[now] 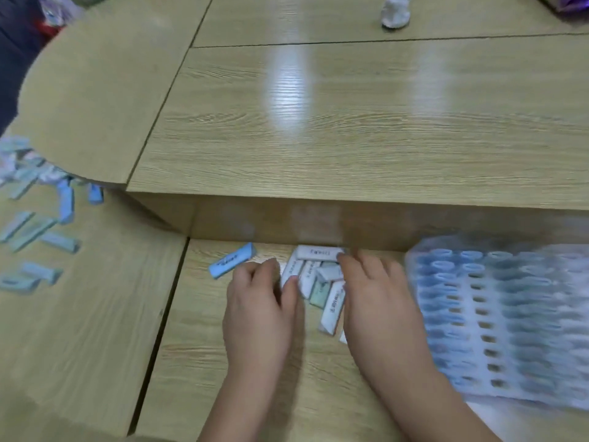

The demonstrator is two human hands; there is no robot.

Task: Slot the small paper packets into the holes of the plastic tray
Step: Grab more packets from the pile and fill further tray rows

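Left of the packet pile (318,282), our left hand (258,301) curls its fingers against it, grip unclear; our right hand (379,298) touches it with fingers spread.

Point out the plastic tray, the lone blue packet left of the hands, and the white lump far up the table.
plastic tray (516,396): head view, white near rim.
blue packet (232,260): head view, middle of its top face.
white lump (396,11): head view, its centre.
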